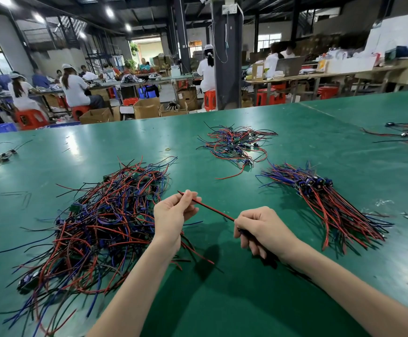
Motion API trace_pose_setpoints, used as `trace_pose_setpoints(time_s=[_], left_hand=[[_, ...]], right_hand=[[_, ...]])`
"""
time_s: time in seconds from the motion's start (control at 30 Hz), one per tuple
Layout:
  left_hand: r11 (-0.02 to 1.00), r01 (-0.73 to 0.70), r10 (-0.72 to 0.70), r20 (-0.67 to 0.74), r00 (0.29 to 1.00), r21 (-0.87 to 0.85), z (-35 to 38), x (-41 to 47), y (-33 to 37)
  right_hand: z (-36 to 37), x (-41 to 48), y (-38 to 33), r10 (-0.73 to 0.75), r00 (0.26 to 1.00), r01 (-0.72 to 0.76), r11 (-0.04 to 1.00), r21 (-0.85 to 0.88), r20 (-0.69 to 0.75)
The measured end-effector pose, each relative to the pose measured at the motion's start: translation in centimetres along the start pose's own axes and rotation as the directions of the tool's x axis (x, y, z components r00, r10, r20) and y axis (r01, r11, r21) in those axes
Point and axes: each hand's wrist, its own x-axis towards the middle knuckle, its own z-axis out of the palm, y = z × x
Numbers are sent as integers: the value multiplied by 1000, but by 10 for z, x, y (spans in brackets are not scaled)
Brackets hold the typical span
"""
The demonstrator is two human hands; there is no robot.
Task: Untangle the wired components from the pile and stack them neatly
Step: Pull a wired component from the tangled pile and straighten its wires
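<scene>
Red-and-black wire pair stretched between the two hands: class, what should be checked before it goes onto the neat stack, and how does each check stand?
1. The left hand pinches the wire pair near its free end: ok.
2. The right hand grips the other end: ok.
3. Span between the hands straight: ok.
4. Gripped end free of snags: cannot tell, hidden by the fingers.
5. The neat stack lies aligned, connectors together: ok.
6. The table between right hand and neat stack bare: ok.
</scene>
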Motion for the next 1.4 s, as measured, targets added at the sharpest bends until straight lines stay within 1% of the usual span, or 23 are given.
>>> trace_pose_setpoints(time_s=[0.13,0.23,0.37,0.5,0.57,0.63,0.87,0.93,1.0,1.07,1.17,1.3,1.33,1.4], left_hand=[[995,-41,44,-37,998,91,0,0,0],[995,-38,44,-68,997,88,-1,1,0],[999,44,-46,-79,996,-30,-2,2,5],[960,158,-179,-77,981,-232,-1,1,11],[925,229,-255,-49,966,-303,0,0,13],[895,291,-316,-20,949,-339,-1,-1,15],[807,440,-437,103,894,-394,2,-4,20],[735,506,-480,181,858,-451,4,-6,22],[663,558,-488,278,828,-498,7,-9,23],[637,581,-472,339,814,-507,8,-10,23],[641,587,-454,373,809,-494,7,-10,23],[647,615,-445,432,784,-451,7,-12,23],[669,606,-439,429,789,-430,7,-12,25],[750,533,-414,349,841,-392,6,-11,27]], right_hand=[[-1,0,-1,-9,1000,8,1000,-18,-15],[-3,0,0,-10,999,9,999,-40,-37],[-5,1,1,-12,998,9,998,-57,-55],[-4,1,1,-2,998,-3,998,-68,-62],[-4,1,2,2,998,-7,997,-72,-65],[-4,1,2,7,998,-12,997,-78,-70],[-7,2,1,27,990,-43,992,-118,-136],[-7,2,1,33,989,-52,990,-128,-147],[-7,3,0,37,987,-59,989,-137,-157],[-8,3,0,43,986,-66,988,-138,-159],[-8,3,-1,51,985,-76,985,-153,-162],[-9,3,-1,45,985,-74,983,-170,-169],[-10,3,-1,40,985,-70,982,-174,-169],[-11,2,-1,29,987,-58,982,-179,-160]])
